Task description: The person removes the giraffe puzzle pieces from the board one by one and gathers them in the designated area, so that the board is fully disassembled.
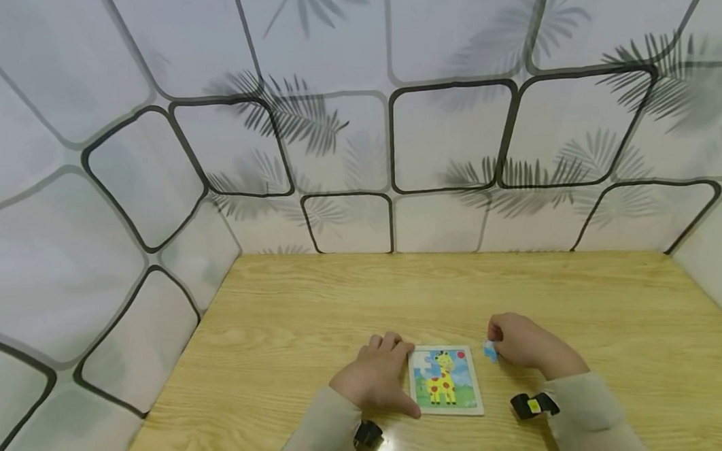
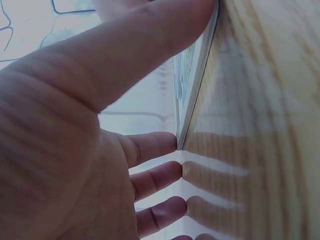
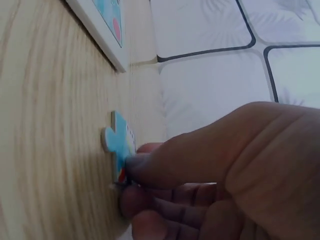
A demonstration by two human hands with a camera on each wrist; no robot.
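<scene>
Right hand (image 1: 523,339) pinches a blue puzzle piece (image 1: 490,350) just right of the giraffe board (image 1: 450,411); left hand (image 1: 377,374), fingers extended, touches the board's left side. Only the right wrist view shows the piece's red patch (image 3: 122,175); there its tab (image 3: 107,139) points left, visible long axis near-upright.

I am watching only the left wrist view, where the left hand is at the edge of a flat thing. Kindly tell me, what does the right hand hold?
Observer: The right hand pinches a light-blue piece.
Operator: Thank you. Which animal is on the puzzle?
Observer: The puzzle shows a yellow giraffe.
Operator: And is some place there without picture?
Observer: Yes, the head view shows a white gap at upper left.
</scene>
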